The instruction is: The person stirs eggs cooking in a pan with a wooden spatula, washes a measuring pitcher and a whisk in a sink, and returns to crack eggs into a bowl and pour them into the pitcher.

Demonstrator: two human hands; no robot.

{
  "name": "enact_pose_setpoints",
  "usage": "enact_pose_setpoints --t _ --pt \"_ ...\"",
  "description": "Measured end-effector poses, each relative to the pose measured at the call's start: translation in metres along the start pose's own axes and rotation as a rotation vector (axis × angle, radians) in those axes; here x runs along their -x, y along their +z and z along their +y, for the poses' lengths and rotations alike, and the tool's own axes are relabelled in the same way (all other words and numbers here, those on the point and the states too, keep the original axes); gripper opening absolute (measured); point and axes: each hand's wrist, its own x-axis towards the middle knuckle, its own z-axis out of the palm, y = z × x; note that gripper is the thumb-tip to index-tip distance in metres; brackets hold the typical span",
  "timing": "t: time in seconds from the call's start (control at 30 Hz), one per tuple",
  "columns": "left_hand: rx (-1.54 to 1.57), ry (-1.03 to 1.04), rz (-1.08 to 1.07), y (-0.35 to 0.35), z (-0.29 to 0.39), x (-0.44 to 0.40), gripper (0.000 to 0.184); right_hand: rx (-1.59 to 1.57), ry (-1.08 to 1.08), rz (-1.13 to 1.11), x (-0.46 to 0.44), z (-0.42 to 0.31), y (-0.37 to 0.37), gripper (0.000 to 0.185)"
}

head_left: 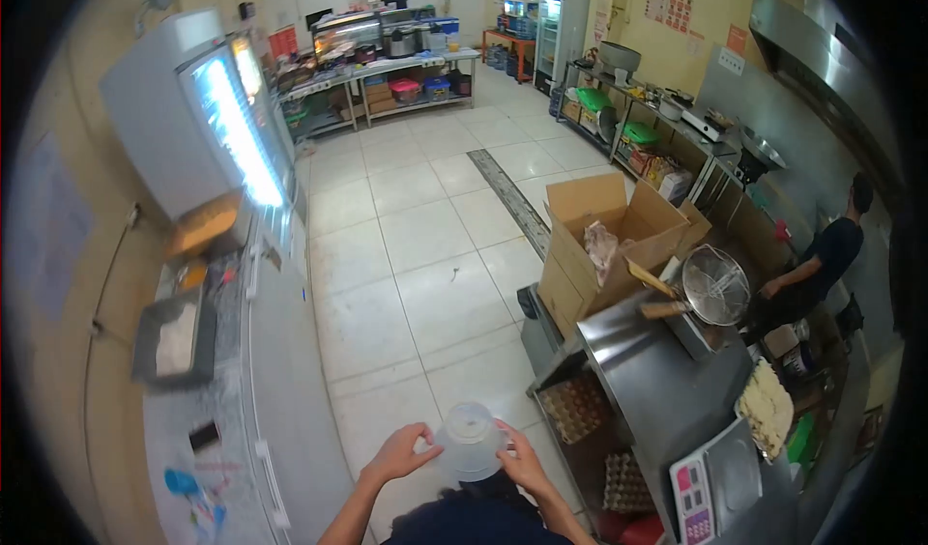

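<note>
In the head view, a clear, round plastic container (471, 453) is held at the bottom centre of the frame, its sides gripped by the left hand (394, 453) and the right hand (524, 462). At lower right, a white-and-pink digital scale (713, 489) is carried by a shiny steel surface (643, 381).

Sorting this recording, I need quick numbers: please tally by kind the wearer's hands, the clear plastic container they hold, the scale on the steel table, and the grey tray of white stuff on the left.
Wearer's hands: 2 (left hand, right hand)
Clear plastic container: 1
Scale: 1
Grey tray: 1
Total: 5
</note>
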Motion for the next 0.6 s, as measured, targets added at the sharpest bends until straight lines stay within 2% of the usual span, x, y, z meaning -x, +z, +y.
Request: enact_pose_setpoints --t 0.03,0.17,0.23,0.27,0.33,0.4,0.47,0.5,0.57,0.6 --pt "0.015 0.077 -0.042 -0.021 -0.002 -0.045 0.034 -0.130 0.047 0.049 -0.032 -0.008 -0.006 0.058" --pt "0.068 0.183 -0.096 -0.080 -0.031 -0.211 0.035 -0.229 0.189 0.161 -0.190 -0.009 -0.022 0.054" --pt "0.078 0.098 -0.093 -0.096 -0.072 -0.279 0.037 -0.264 0.230 0.161 -0.271 -0.022 -0.025 0.049" --pt "0.057 0.126 -0.118 -0.105 -0.080 -0.313 0.037 -0.286 0.219 0.197 -0.320 -0.028 -0.033 0.049" --pt "0.064 -0.117 0.057 -0.141 -0.089 -0.357 0.039 -0.380 0.323 -0.053 -0.409 -0.050 -0.034 0.045" --pt "0.084 -0.132 0.080 -0.176 -0.090 -0.403 0.038 -0.404 0.293 -0.037 -0.481 -0.092 -0.034 0.041" --pt "0.403 -0.065 0.326 -0.201 -0.111 -0.467 0.031 -0.266 0.097 -0.105 -0.567 -0.113 -0.046 0.040" --pt "0.407 -0.041 0.312 -0.216 -0.115 -0.509 0.031 -0.260 0.089 -0.079 -0.612 -0.116 -0.052 0.040" --pt "0.599 -0.268 0.274 -0.250 -0.112 -0.579 0.024 -0.084 -0.176 -0.042 -0.694 -0.115 -0.060 0.040" --pt "0.580 -0.265 0.248 -0.258 -0.123 -0.629 0.024 -0.102 -0.170 -0.016 -0.734 -0.111 -0.072 0.040"
